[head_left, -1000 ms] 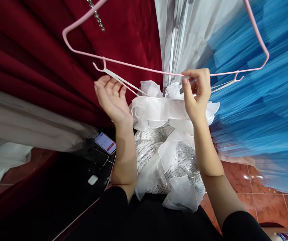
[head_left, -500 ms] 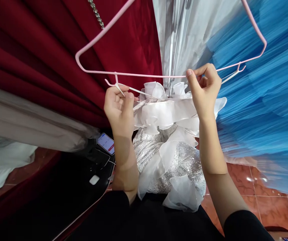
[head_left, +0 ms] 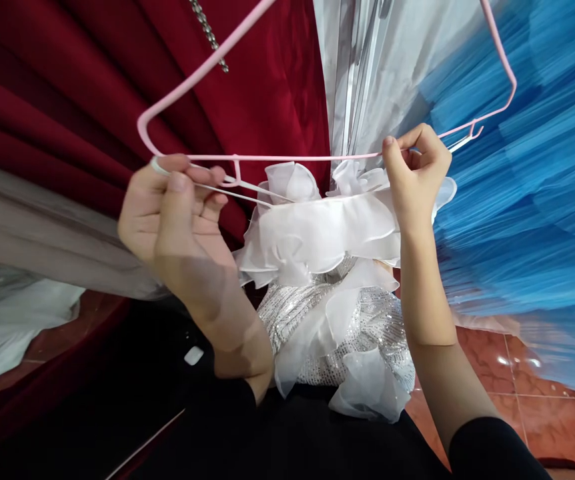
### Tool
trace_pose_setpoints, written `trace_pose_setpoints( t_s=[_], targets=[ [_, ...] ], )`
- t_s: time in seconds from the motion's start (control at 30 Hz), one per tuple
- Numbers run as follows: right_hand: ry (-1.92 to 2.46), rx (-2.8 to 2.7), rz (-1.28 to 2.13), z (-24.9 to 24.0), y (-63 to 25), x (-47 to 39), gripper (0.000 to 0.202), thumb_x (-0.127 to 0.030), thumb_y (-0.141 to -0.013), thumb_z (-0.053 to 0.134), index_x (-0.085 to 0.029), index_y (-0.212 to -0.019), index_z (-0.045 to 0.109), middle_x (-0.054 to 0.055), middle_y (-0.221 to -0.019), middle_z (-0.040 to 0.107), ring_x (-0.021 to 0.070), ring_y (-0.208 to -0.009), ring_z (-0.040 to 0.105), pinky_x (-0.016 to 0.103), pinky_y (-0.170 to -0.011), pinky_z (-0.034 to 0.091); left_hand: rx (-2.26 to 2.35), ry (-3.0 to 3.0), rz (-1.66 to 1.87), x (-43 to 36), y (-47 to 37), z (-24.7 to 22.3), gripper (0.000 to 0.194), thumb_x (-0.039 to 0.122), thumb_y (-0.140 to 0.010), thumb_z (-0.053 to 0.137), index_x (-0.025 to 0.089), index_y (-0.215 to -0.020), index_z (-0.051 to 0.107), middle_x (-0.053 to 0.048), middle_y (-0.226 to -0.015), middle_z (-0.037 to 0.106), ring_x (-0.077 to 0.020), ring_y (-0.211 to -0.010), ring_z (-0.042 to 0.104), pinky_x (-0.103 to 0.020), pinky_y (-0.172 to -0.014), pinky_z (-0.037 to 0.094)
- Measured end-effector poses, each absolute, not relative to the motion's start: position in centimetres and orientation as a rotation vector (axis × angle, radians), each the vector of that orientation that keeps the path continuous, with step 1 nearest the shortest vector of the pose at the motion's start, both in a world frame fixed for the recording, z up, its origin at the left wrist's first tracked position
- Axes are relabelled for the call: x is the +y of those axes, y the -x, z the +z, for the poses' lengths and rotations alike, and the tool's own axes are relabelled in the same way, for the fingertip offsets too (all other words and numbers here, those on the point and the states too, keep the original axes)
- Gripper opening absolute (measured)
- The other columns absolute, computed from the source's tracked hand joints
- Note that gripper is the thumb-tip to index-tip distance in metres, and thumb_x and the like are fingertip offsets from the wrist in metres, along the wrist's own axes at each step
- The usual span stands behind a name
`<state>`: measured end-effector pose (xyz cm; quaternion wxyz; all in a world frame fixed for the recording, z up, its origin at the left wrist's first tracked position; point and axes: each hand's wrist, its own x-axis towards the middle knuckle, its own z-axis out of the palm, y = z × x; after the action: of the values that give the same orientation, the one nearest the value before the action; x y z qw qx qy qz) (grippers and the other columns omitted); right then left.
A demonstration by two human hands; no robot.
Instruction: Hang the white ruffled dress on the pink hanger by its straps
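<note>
My left grip (head_left: 180, 217), nearer the left hook (head_left: 237, 172), pinched the white strap (head_left: 250, 199), which slanted rightward to the ruffled dress (head_left: 327, 227) below; my right grip (head_left: 417, 177) pinched the pink hanger (head_left: 312, 159) by its lower bar.

Supports — black-clothed lap (head_left: 267, 433), dark surface (head_left: 132, 373), tiled floor (head_left: 547, 423).
Lower part of silver-white dress (head_left: 337, 313) lies on the lap. Dark surface, at left, carries a small white rounded object (head_left: 194, 355). Floor red-orange and glossy — white fabric (head_left: 42, 313) trails down to it at far left, contact unclear.
</note>
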<state>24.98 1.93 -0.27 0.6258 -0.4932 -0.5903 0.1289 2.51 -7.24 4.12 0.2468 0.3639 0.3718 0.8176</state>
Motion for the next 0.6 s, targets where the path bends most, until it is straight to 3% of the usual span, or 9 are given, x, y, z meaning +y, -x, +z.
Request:
trace_pose_setpoints(
  t_s=[0.13,0.33,0.47,0.6],
  targets=[
    [1.129,-1.349,0.333,-0.2,-24.8,1.9,0.039,-0.053,-0.083,0.064,-0.023,-0.064,0.047,-0.003,-0.065,0.044,0.0105,-0.063,0.044,0.03,-0.066,0.048,0.883,-0.822,2.266,-5.3,-1.6,2.1,0.01,0.016,-0.084,0.055,0.016,-0.086,0.064,-0.002,-0.096,0.068,-0.0152,-0.097,0.067,-0.025,-0.08,0.05],
    [1.097,-1.393,0.355,-0.2,-23.7,0.5,0.036,-0.055,-0.086,0.059,-0.022,-0.072,0.052,-0.003,-0.07,0.045,0.0107,-0.071,0.052,0.032,-0.075,0.052,0.872,-0.745,1.837,-4.2,-3.0,-1.2,0.012,0.027,-0.085,0.054,0.023,-0.095,0.059,-0.005,-0.128,0.062,-0.0234,-0.129,0.053,-0.04,-0.111,0.041],
    [1.124,-1.44,0.246,-0.3,-22.3,-0.4,0.036,-0.056,-0.088,0.054,-0.022,-0.077,0.054,-0.002,-0.076,0.049,0.0118,-0.077,0.054,0.034,-0.081,0.053,0.738,-0.998,1.563,-4.2,-6.4,0.8,0.026,0.039,-0.089,0.059,0.022,-0.109,0.061,-0.01,-0.137,0.056,-0.0277,-0.136,0.048,-0.041,-0.113,0.04],
    [1.176,-1.433,0.232,0.1,-21.5,-0.8,0.034,-0.055,-0.09,0.052,-0.023,-0.08,0.058,0.0,-0.078,0.053,0.013,-0.081,0.056,0.034,-0.081,0.054,0.517,-0.812,1.58,-3.0,-8.5,2.8,0.042,0.047,-0.103,0.026,0.019,-0.1,0.057,-0.011,-0.128,0.06,-0.0227,-0.127,0.056,-0.039,-0.11,0.043]
  ],
)
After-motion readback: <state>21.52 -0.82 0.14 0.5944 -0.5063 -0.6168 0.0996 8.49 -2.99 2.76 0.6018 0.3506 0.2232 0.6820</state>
